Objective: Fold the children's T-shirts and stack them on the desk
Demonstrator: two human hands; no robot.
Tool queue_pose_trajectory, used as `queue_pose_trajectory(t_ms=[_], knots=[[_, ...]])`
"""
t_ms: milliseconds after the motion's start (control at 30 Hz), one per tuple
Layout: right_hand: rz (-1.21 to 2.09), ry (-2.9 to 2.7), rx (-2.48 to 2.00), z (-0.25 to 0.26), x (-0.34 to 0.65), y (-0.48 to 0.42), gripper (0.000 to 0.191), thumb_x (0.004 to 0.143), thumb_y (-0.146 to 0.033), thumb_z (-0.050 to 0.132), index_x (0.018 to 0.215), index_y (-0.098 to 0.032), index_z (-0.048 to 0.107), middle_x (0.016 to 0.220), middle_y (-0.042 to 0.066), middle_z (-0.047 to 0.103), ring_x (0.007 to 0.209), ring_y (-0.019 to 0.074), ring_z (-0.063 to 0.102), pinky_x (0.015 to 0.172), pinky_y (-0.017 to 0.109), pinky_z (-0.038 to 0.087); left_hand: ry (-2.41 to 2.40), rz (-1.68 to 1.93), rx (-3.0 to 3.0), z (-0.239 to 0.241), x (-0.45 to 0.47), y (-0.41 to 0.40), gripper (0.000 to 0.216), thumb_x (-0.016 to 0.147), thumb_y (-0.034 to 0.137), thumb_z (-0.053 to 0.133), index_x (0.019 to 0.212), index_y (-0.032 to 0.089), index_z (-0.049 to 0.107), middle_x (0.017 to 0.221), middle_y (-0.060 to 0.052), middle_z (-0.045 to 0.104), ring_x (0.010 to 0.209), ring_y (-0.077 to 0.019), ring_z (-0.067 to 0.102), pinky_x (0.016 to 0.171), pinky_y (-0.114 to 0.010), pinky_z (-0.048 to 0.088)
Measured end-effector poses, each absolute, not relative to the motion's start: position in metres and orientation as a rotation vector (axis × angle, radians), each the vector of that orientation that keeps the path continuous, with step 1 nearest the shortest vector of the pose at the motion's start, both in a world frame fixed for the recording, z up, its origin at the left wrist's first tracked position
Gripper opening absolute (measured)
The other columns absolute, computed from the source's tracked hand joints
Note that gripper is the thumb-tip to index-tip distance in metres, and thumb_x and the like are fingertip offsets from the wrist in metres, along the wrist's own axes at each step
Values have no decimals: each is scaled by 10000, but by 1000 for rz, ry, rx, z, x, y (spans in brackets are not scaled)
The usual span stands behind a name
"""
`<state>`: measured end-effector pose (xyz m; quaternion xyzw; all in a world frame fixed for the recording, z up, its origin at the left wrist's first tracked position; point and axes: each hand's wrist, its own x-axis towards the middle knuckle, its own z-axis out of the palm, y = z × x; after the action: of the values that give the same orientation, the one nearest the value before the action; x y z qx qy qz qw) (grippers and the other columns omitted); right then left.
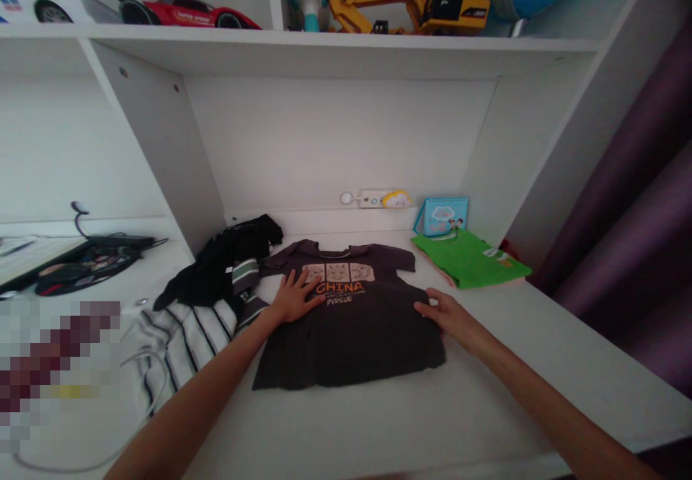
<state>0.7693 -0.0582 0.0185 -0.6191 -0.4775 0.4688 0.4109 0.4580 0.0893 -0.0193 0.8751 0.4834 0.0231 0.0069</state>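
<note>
A dark grey T-shirt (367,343) lies spread on the white desk, collar toward the back wall, with "CHINA" printed on its chest. My left hand (295,296) rests flat on the print's left side, fingers spread. At the shirt's right edge, below the sleeve, my right hand (446,316) pinches the cloth between thumb and fingers. Left of the shirt is a heap of clothes: a black garment (216,260) and a white one with dark stripes (184,336). A folded green garment (470,256) lies to the right.
A blue desk calendar (446,215) stands behind the green garment. A power strip (373,198) with a plug is on the back wall. Overhead, a shelf (346,42) carries a red toy car (189,11) and a yellow toy excavator (405,1). A white cable (162,386) crosses the left side.
</note>
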Motion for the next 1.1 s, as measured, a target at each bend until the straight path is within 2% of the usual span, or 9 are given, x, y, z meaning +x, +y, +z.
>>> queue_pose_trajectory(t_ms=[100, 200, 300, 367, 467, 633, 833, 933, 1100], knots=[[1044, -1408, -1756, 12, 798, -85, 310, 674, -475, 566, 751, -193, 463, 462, -53, 495, 395, 81, 435, 385, 179, 255, 1500, 40, 2724, -12, 453, 73, 704, 767, 698, 245, 1365, 327, 211, 1439, -75, 163, 1279, -398, 114, 983, -543, 122], [1123, -1743, -1873, 14, 831, -104, 235, 709, -407, 551, 730, -175, 512, 428, -43, 490, 386, 76, 424, 391, 180, 275, 1337, -15, 2717, 4, 442, 65, 678, 750, 675, 349, 1332, 330, 307, 1411, -64, 259, 1255, -383, 228, 978, -534, 174], [1050, -1915, -1824, 27, 838, -80, 238, 780, -390, 455, 766, -167, 536, 561, 2, 580, 445, 100, 495, 436, 202, 358, 1275, 110, 2680, 23, 434, 87, 467, 825, 510, 368, 1224, 294, 478, 1265, -31, 490, 1151, -264, 439, 970, -397, 289], [816, -2028, -1751, 37, 822, -36, 259, 810, -368, 409, 743, -165, 556, 657, 28, 618, 559, 131, 561, 540, 231, 417, 1453, 350, 2625, 29, 435, 116, 419, 839, 384, 374, 1197, 212, 509, 1207, -56, 538, 1117, -223, 474, 960, -327, 314], [338, -2092, -1773, 39, 782, 44, 269, 832, -282, 387, 814, -169, 630, 880, 57, 651, 848, 171, 580, 777, 262, 403, 1554, 548, 2498, 25, 443, 161, 501, 740, 284, 514, 1210, 113, 489, 1255, -116, 488, 1166, -231, 422, 990, -295, 274], [196, -1973, -1903, 8, 739, 124, 349, 824, -173, 391, 1129, -130, 555, 1175, 115, 540, 1100, 194, 457, 919, 299, 319, 1471, 526, 2345, 10, 450, 198, 344, 679, 268, 563, 995, 156, 636, 1058, -83, 623, 1016, -246, 534, 888, -300, 366], [290, -2001, -1938, -2, 765, 142, 167, 704, -264, 594, 830, -179, 663, 818, 22, 647, 842, 172, 557, 740, 257, 396, 1482, 509, 2186, 21, 428, 216, 254, 714, 311, 518, 787, 122, 670, 716, -39, 655, 692, -180, 592, 625, -249, 436], [237, -1947, -1977, 10, 779, 150, 167, 735, -302, 562, 798, -176, 651, 767, 15, 632, 787, 162, 556, 708, 251, 399, 1515, 522, 2136, 29, 425, 221, 278, 732, 324, 519, 863, 122, 658, 737, -35, 651, 685, -169, 592, 606, -242, 440], [-70, -1705, -2111, 9, 764, 152, 347, 833, -214, 392, 1156, -137, 490, 1163, 174, 488, 1110, 282, 385, 868, 423, 309, 1771, 691, 2165, 25, 457, 207, 330, 778, 206, 473, 1085, 115, 550, 1073, -146, 567, 1035, -269, 495, 850, -380, 383]])
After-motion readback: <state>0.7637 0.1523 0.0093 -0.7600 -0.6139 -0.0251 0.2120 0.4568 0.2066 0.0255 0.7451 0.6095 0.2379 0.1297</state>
